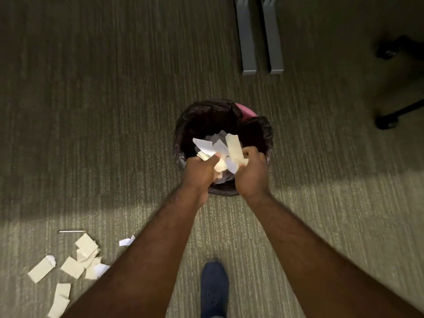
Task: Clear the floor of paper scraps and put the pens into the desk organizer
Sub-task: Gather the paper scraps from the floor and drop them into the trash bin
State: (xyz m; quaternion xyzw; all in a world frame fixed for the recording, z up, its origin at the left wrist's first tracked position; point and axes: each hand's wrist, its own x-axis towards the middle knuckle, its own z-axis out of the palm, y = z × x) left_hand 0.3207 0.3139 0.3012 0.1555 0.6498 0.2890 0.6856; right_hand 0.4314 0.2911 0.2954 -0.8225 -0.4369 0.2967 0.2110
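- Fingers of your left hand (199,171) and right hand (252,172) clench one wad of paper scraps (220,150).
- Wad sits directly above the bin (183,134), over its near rim.
- More loose scraps (75,260) and a pen (72,231) lie on the carpet (114,111), nearer your left hand.

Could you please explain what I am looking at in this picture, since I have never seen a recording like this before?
There is no machine here: a camera worn on a person's head looks down at their two bare hands. The left hand and right hand together hold a bunch of paper scraps over a bin lined with a dark bag. On the carpet at lower left lie more scraps and a thin pen-like stick. A blue shoe shows below; grey desk legs and a chair base stand farther off.
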